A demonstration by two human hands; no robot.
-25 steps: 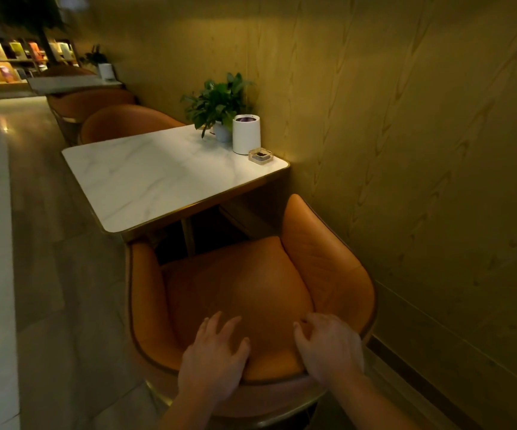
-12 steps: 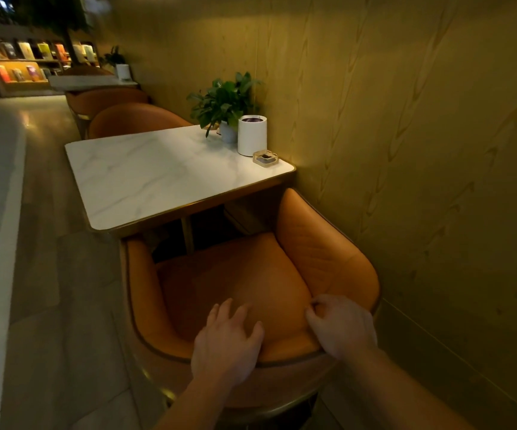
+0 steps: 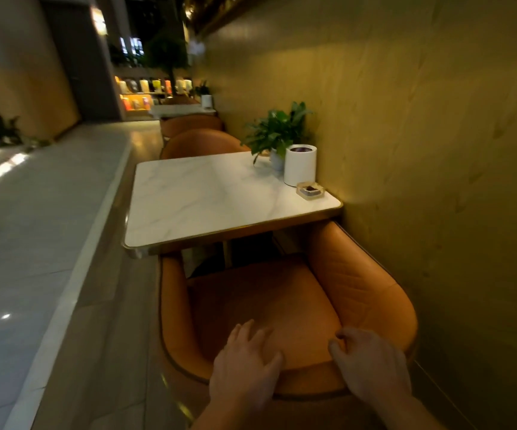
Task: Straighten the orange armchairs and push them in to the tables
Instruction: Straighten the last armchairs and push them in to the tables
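- A dim lounge: a wood-grain wall (image 3: 421, 156) runs along the right of a marble-topped table (image 3: 201, 200), with a pale tiled floor (image 3: 33, 243) to the table's left.
- The orange armchair (image 3: 263, 302) faces the table's near edge, its arm tips just under the brass-trimmed top.
- The left hand (image 3: 244, 373) lies over the backrest rim with its fingers spread and fairly straight.
- The right hand (image 3: 372, 364) curls over the rim and seems to pinch the padding, though blur makes that uncertain.
- Pushing well probably means even pressure from both hands, straight toward the table, with the back square to the table's edge and off the wall.
- The chair is a rounded tub with a smooth leather-like skin and chevron stitching inside one arm.
- At the table's far right corner stand a leafy plant (image 3: 277, 131), a white canister (image 3: 300, 164) and a small dish (image 3: 310, 190).
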